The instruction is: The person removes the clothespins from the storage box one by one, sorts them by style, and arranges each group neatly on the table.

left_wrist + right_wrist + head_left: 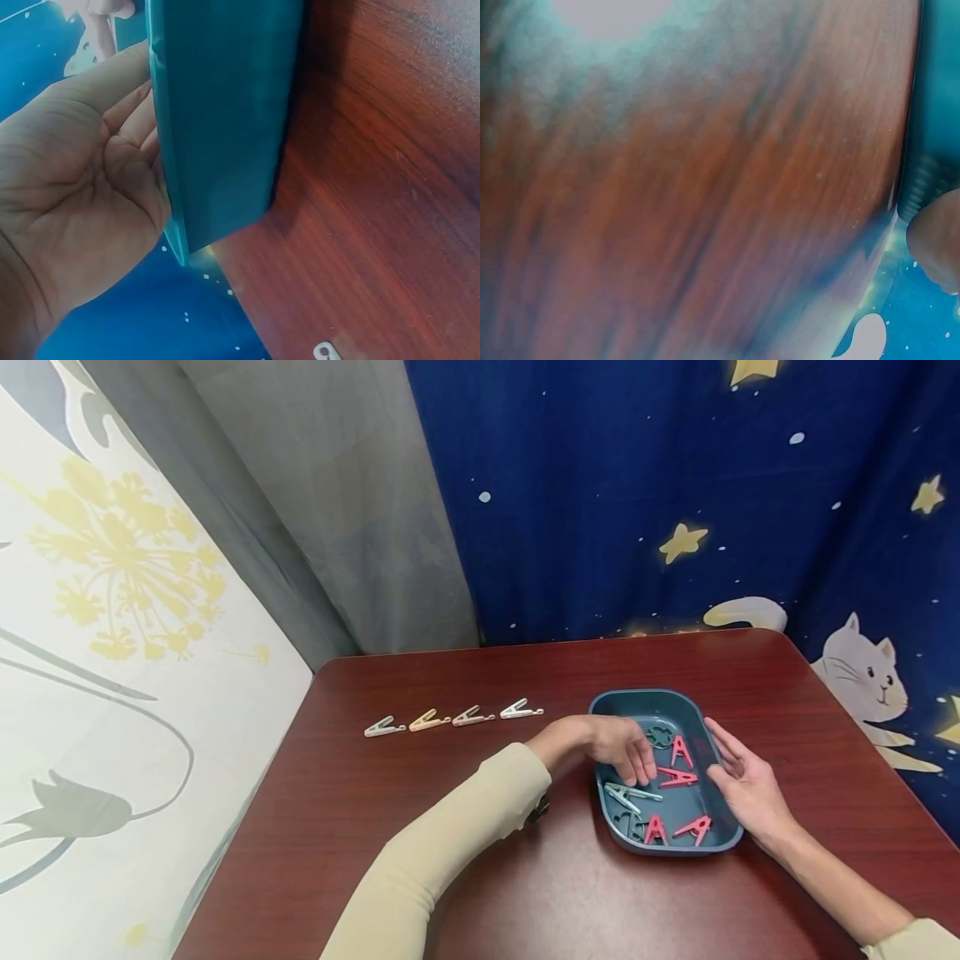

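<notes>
A blue-grey plastic bin [651, 847] stands right of centre on the table. Over its near-left rim reaches my left hand [617, 745], fingers pointing down inside; nothing shows in its grasp. In the left wrist view that hand [82, 172] lies across the rim, fingertips hidden. My right hand [752, 787] holds the bin's right side, thumb over the rim and fingers along the outer wall. Inside lie several red clothespins [678, 777], a pale green clothespin [628, 795] and dark green clothespins [660, 737]. One red clothespin lies close to the left fingertips.
Left of the bin, a row of pale clothespins lies on the table: greenish white [385, 727], yellow [429, 720], pinkish [472, 716] and white [521, 709]. The dark red wooden table [337, 843] ends at a blue starry curtain [585, 510] behind.
</notes>
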{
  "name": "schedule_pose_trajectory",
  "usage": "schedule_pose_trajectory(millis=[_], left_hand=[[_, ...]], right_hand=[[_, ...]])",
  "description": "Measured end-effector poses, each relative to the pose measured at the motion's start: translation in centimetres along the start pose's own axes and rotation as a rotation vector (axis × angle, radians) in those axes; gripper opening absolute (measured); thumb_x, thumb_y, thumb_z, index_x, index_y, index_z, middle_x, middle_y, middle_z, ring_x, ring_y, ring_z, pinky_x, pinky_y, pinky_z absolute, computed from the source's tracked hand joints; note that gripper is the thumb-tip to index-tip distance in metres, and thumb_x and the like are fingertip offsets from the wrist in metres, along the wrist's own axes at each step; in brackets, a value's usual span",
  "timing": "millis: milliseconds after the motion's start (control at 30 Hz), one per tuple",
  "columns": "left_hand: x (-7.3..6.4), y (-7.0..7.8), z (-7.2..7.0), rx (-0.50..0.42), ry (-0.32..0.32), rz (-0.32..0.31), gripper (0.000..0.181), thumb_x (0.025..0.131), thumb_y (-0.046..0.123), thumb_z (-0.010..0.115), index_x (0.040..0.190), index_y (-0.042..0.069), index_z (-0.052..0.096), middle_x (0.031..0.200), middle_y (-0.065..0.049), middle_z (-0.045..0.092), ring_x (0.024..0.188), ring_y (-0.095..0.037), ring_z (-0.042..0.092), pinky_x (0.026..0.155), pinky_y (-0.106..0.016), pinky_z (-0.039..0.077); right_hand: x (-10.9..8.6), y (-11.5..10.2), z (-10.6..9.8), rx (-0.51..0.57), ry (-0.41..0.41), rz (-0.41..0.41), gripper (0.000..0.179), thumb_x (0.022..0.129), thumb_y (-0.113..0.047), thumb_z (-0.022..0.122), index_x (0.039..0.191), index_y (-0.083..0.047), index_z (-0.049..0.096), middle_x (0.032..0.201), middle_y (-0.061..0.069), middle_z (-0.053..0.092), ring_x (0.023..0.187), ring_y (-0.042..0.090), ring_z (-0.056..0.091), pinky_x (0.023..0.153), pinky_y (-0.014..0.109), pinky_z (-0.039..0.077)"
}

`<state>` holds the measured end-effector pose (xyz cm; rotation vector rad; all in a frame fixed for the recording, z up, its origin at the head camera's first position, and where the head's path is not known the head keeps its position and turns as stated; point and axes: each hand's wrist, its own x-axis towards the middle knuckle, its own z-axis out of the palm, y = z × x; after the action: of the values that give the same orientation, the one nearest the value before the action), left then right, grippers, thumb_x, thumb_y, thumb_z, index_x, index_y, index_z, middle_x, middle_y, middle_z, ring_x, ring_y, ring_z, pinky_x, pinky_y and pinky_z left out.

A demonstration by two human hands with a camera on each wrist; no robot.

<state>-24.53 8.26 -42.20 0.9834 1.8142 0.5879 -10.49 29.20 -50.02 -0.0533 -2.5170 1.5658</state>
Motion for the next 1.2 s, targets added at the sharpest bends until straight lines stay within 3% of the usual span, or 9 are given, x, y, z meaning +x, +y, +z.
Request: schedule_pose_trajectory(millis=[133, 300, 467, 667, 800, 1067, 1200], left_hand=[[0.6, 0.3, 0.1, 0.084, -0.024, -0.027, 0.028, 0.095, -0.010, 0.072, 0.123, -0.006, 0.072, 0.116, -0.016, 0.077, 0.104, -0.013, 0.072, 0.085, -0.012, 0.052], [1.7, 0.0, 1.2, 0.195, -0.023, -0.053, 0.026, 0.093, -0.006, 0.078, 0.117, 0.003, 0.076, 0.103, -0.003, 0.079, 0.096, -0.005, 0.071, 0.083, -0.010, 0.050], [1.8, -0.5, 1.6, 0.261, 0.034, -0.051, 0.020, 0.090, -0.001, 0.083, 0.106, 0.011, 0.078, 0.091, 0.006, 0.077, 0.086, 0.001, 0.069, 0.081, -0.011, 0.051], [1.6, -0.5, 2.2, 0.415, 0.110, -0.029, 0.018, 0.089, 0.009, 0.088, 0.099, 0.020, 0.077, 0.088, 0.012, 0.074, 0.084, 0.003, 0.066, 0.078, -0.011, 0.049], [1.6, -0.7, 2.5, 0.481, 0.146, 0.012, 0.013, 0.094, 0.012, 0.083, 0.098, 0.023, 0.078, 0.087, 0.014, 0.073, 0.083, 0.005, 0.064, 0.077, -0.010, 0.048], [1.6, -1.6, 2.2, 0.464, 0.213, 0.180, 0.011, 0.100, 0.021, 0.078, 0.110, 0.021, 0.082, 0.097, 0.016, 0.075, 0.089, 0.011, 0.065, 0.084, -0.006, 0.047], [1.6, -1.8, 2.2, 0.460, 0.259, 0.230, 0.014, 0.102, 0.026, 0.074, 0.114, 0.023, 0.081, 0.100, 0.019, 0.073, 0.092, 0.012, 0.062, 0.086, -0.006, 0.045]], right_hand=[[0.0, 0.2, 0.1, 0.004, 0.003, -0.002, 0.066, 0.108, 0.000, 0.051, 0.169, -0.009, 0.026, 0.160, 0.031, 0.039, 0.137, 0.056, 0.046, 0.086, 0.006, 0.047], [0.0, 0.2, 0.5, 0.014, -0.002, 0.004, 0.068, 0.108, 0.000, 0.052, 0.169, -0.010, 0.026, 0.161, 0.031, 0.039, 0.137, 0.056, 0.046, 0.086, 0.007, 0.047], [0.4, -0.2, 0.7, 0.016, -0.006, -0.006, 0.068, 0.108, 0.000, 0.053, 0.169, -0.010, 0.026, 0.161, 0.029, 0.039, 0.138, 0.056, 0.046, 0.088, 0.009, 0.048], [0.6, -0.3, 0.5, 0.014, -0.003, -0.012, 0.069, 0.107, 0.002, 0.054, 0.169, -0.011, 0.027, 0.161, 0.029, 0.040, 0.139, 0.055, 0.046, 0.089, 0.007, 0.046], [0.5, -0.3, 0.4, 0.012, -0.004, -0.009, 0.069, 0.107, 0.002, 0.054, 0.169, -0.012, 0.027, 0.161, 0.029, 0.039, 0.140, 0.055, 0.045, 0.090, 0.007, 0.045], [0.3, -0.1, 0.2, 0.003, -0.006, -0.003, 0.068, 0.108, 0.000, 0.052, 0.169, -0.010, 0.026, 0.161, 0.031, 0.039, 0.139, 0.056, 0.045, 0.089, 0.007, 0.046], [0.1, 0.0, 0.1, 0.001, -0.004, -0.005, 0.067, 0.108, 0.000, 0.052, 0.169, -0.009, 0.026, 0.161, 0.031, 0.039, 0.139, 0.057, 0.045, 0.088, 0.007, 0.047]])
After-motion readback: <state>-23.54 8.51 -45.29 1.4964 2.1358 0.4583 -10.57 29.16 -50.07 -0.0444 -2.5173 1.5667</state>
